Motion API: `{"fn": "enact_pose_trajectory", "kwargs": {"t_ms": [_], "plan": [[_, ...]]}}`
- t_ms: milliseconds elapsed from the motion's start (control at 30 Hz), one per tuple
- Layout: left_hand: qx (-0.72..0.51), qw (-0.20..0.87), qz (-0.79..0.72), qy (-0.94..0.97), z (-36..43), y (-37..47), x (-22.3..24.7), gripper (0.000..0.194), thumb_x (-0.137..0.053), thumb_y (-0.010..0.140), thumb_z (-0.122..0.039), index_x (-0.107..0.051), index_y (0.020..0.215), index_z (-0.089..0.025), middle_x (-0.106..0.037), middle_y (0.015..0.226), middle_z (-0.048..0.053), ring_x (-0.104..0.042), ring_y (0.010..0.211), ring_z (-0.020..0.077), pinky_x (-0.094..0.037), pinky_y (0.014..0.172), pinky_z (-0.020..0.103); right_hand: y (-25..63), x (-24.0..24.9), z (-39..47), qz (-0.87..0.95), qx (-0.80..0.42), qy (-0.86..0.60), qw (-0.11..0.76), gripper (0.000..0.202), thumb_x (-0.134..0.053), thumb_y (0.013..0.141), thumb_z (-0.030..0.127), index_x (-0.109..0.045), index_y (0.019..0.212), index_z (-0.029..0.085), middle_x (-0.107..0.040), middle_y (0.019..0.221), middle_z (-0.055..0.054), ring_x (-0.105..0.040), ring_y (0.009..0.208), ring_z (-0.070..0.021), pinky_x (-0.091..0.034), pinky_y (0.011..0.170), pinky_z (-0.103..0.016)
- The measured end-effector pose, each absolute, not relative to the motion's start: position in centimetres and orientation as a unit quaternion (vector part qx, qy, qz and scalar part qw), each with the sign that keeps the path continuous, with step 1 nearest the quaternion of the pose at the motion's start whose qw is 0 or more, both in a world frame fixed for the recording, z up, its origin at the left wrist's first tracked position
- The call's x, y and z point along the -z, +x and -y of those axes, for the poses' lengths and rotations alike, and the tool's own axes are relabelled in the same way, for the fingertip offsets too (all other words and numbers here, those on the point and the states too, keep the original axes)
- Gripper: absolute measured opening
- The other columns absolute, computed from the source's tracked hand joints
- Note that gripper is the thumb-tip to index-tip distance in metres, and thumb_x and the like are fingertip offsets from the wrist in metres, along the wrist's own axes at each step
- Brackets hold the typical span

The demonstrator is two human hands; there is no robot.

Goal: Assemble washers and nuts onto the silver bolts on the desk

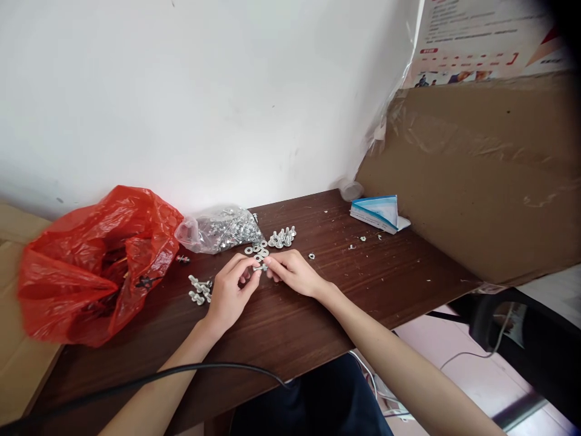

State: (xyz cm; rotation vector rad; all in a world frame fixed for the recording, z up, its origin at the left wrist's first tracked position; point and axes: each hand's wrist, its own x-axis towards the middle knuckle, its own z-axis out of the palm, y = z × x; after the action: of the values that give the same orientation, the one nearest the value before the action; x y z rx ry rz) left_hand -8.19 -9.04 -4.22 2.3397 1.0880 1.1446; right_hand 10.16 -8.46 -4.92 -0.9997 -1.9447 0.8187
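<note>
Between my two hands, just above the dark wooden table, is a small metal bolt. The fingertips of my left hand pinch one end of it. My right hand has its thumb and fingers closed at the other end. Right behind my fingers lie several flat washers. Beyond them, a cluster of bolts stands upright on the table. To the left of my left hand is another group of bolts, some lying on their sides.
A red plastic bag sits at the left, beside a clear bag of metal hardware near the wall. A blue-and-white packet lies at the back right by a large cardboard box. A black cable crosses in front.
</note>
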Motion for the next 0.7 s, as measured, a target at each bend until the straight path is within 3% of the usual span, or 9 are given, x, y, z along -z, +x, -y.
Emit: {"fn": "enact_pose_trajectory", "kwargs": {"t_ms": [167,267,400,500,633,700], "plan": [[-0.404,0.163,-0.385,0.814,9.11,-8.19,4.11,0.008,-0.05,0.088,-0.02,-0.058,0.091,-0.019,-0.055,0.081,0.0,-0.048,0.063,0.009,-0.043,0.059,0.021,10.27,4.76,8.52,0.775,-0.298,-0.393,0.394,0.03,-0.049,0.092,0.046,-0.058,0.089,0.018,-0.055,0.06,0.004,-0.048,0.054,-0.0102,-0.036,0.055,-0.021],[-0.396,0.166,-0.384,0.818,9.14,-8.16,4.06,0.008,-0.05,0.088,-0.02,-0.058,0.089,-0.018,-0.055,0.082,0.0,-0.048,0.063,0.0086,-0.042,0.059,0.021,10.4,4.66,8.54,0.788,-0.287,-0.395,0.376,0.041,-0.038,0.097,0.044,-0.058,0.074,0.017,-0.054,0.057,0.003,-0.049,0.054,-0.0101,-0.036,0.058,-0.022],[-0.397,0.164,-0.379,0.819,9.1,-8.11,4.07,0.008,-0.051,0.088,-0.02,-0.058,0.091,-0.019,-0.054,0.082,0.0,-0.048,0.063,0.0088,-0.042,0.058,0.02,10.56,4.63,8.55,0.791,-0.271,-0.401,0.374,0.034,-0.047,0.092,0.049,-0.059,0.086,0.018,-0.054,0.059,0.004,-0.047,0.053,-0.0104,-0.034,0.056,-0.022],[-0.396,0.167,-0.378,0.82,9.0,-8.09,4.14,0.008,-0.05,0.089,-0.02,-0.058,0.091,-0.019,-0.055,0.082,0.0,-0.049,0.064,0.009,-0.042,0.059,0.02,10.66,4.67,8.57,0.798,-0.268,-0.402,0.361,0.045,-0.036,0.097,0.046,-0.059,0.072,0.017,-0.053,0.056,0.003,-0.047,0.053,-0.01,-0.035,0.059,-0.022],[-0.396,0.166,-0.374,0.822,8.87,-8.06,4.31,0.008,-0.051,0.088,-0.021,-0.058,0.092,-0.019,-0.055,0.082,0.001,-0.048,0.063,0.0093,-0.042,0.059,0.021,10.78,4.63,8.57,0.797,-0.263,-0.401,0.367,0.032,-0.048,0.092,0.047,-0.061,0.088,0.018,-0.052,0.057,0.005,-0.045,0.051,-0.0095,-0.032,0.056,-0.021],[-0.392,0.168,-0.373,0.824,8.84,-8.06,4.34,0.009,-0.05,0.089,-0.021,-0.058,0.092,-0.019,-0.055,0.082,0.001,-0.048,0.063,0.0094,-0.043,0.06,0.022,10.83,4.58,8.53,0.8,-0.253,-0.406,0.362,0.04,-0.039,0.097,0.043,-0.059,0.073,0.017,-0.053,0.057,0.003,-0.045,0.052,-0.0094,-0.032,0.057,-0.022]]}}
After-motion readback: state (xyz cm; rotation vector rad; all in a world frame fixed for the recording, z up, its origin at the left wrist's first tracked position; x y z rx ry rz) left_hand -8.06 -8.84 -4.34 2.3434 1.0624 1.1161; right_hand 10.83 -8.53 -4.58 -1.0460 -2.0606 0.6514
